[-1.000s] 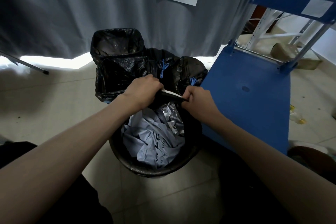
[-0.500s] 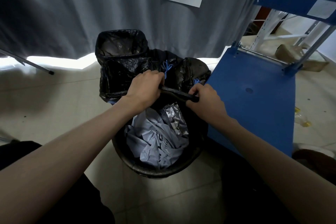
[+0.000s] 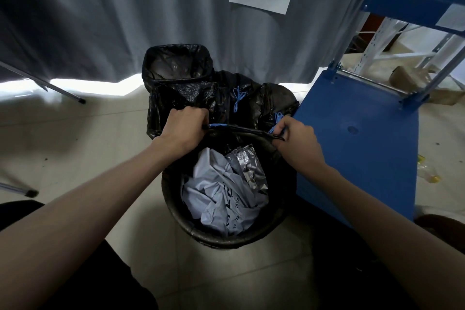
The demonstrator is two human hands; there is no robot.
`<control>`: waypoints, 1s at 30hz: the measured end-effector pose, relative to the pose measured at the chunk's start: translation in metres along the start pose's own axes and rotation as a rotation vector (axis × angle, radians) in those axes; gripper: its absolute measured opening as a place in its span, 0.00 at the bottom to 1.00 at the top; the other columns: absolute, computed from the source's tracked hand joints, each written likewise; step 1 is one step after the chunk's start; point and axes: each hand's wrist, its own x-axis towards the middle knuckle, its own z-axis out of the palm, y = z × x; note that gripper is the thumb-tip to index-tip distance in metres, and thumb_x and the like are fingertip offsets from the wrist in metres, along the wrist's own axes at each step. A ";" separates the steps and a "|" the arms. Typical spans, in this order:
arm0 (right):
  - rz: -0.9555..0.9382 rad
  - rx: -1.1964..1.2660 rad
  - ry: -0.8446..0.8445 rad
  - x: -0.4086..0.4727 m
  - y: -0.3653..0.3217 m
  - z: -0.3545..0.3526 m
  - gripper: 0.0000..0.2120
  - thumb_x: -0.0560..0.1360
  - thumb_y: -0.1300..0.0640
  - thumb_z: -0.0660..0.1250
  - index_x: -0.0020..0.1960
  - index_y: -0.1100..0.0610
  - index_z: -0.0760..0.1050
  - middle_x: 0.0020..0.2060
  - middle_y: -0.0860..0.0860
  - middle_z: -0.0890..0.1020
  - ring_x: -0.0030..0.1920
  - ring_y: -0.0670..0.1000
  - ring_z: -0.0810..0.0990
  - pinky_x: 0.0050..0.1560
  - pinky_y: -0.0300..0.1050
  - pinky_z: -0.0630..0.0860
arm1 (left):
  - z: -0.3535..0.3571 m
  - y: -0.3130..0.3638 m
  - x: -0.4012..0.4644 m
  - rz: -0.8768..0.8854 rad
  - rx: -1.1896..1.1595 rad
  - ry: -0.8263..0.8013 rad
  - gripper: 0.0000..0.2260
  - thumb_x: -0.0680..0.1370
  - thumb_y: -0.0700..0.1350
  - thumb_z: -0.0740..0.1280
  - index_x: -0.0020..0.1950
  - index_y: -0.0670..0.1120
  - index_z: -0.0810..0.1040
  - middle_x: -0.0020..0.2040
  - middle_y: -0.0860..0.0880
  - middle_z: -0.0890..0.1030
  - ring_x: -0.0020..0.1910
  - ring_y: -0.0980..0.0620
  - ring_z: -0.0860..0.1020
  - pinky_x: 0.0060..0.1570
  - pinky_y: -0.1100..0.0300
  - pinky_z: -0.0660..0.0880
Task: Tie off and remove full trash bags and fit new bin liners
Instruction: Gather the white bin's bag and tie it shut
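Both fists are closed on the far rim of the black plastic liner (image 3: 241, 131) of the round dark bin (image 3: 226, 236), which sits directly below and toward the person from the grip. Starting on the left, the left hand (image 3: 183, 128) is curled tight around gathered black film, with a short length of blue drawstring (image 3: 219, 125) showing just at its thumb side. Between the two fists the bag edge is pulled into a taut, slightly sagging band. On the right, the right hand (image 3: 297, 138) pinches the other end of that band, fingers folded shut, with blue cord ends poking out beside its knuckles. Under the band lie crumpled white paper (image 3: 216, 194) and a silver foil wrapper (image 3: 249, 168), filling the bin. Beyond the grip stand a square bin with a black liner (image 3: 176, 63) and tied black bags (image 3: 251, 98); to the right of the right hand is a blue flat trolley deck (image 3: 357, 148). The likely risk is the thin film tearing or the cord slipping out of its hem if the fists pull apart too hard; lifting with the near rim loose could also spill paper.
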 end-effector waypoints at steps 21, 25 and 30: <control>0.172 -0.160 -0.187 -0.010 0.001 -0.006 0.18 0.75 0.41 0.66 0.44 0.55 0.66 0.38 0.52 0.75 0.39 0.54 0.75 0.36 0.46 0.69 | -0.016 -0.024 -0.014 -0.153 -0.233 -0.015 0.09 0.73 0.48 0.73 0.51 0.46 0.79 0.44 0.47 0.81 0.46 0.43 0.79 0.46 0.51 0.76; 0.194 -0.135 -0.298 -0.022 0.004 -0.006 0.15 0.74 0.44 0.69 0.48 0.56 0.74 0.39 0.50 0.77 0.43 0.53 0.79 0.43 0.47 0.77 | -0.015 -0.031 -0.025 -0.153 -0.136 -0.022 0.03 0.73 0.44 0.72 0.43 0.49 0.78 0.43 0.43 0.81 0.46 0.37 0.79 0.40 0.53 0.71; 0.235 0.037 -0.428 -0.037 0.001 -0.026 0.11 0.72 0.52 0.73 0.47 0.60 0.77 0.37 0.52 0.79 0.35 0.47 0.76 0.36 0.39 0.73 | -0.025 -0.020 -0.026 -0.134 -0.056 0.113 0.13 0.71 0.47 0.74 0.48 0.47 0.71 0.49 0.45 0.77 0.46 0.41 0.76 0.40 0.52 0.70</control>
